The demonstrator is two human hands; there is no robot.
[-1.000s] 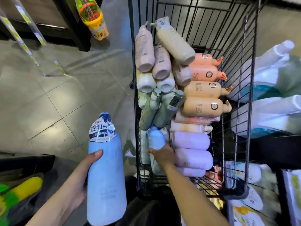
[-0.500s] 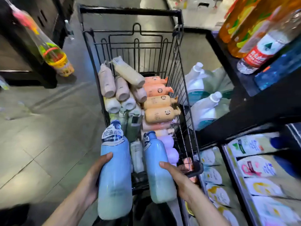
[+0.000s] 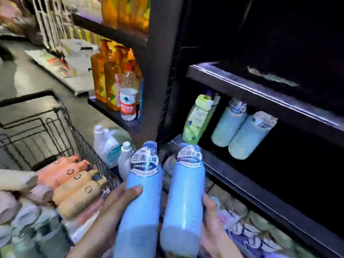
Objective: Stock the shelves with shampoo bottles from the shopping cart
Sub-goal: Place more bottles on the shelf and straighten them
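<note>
I hold two tall light-blue shampoo bottles side by side in front of me. My left hand [image 3: 119,203] grips the left blue bottle [image 3: 141,202] and my right hand [image 3: 211,218] grips the right blue bottle [image 3: 184,200]. Both point up toward a dark shelf [image 3: 260,198] on the right. On that shelf stand two more blue bottles [image 3: 248,135] and a green one [image 3: 199,120]. The black wire shopping cart [image 3: 55,123] sits at the left, still loaded with orange bottles [image 3: 74,189] and pale ones.
A black shelf upright [image 3: 158,71] stands between the cart and the shampoo shelf. Left of it sit orange drink bottles [image 3: 108,79] and a water bottle [image 3: 128,101]. White jugs [image 3: 109,146] rest low beside the cart. Packets [image 3: 251,231] fill the bottom shelf.
My right hand lifted a second blue bottle out of the cart. Both bottles and my view have swung right, from the cart toward the dark shelf.
</note>
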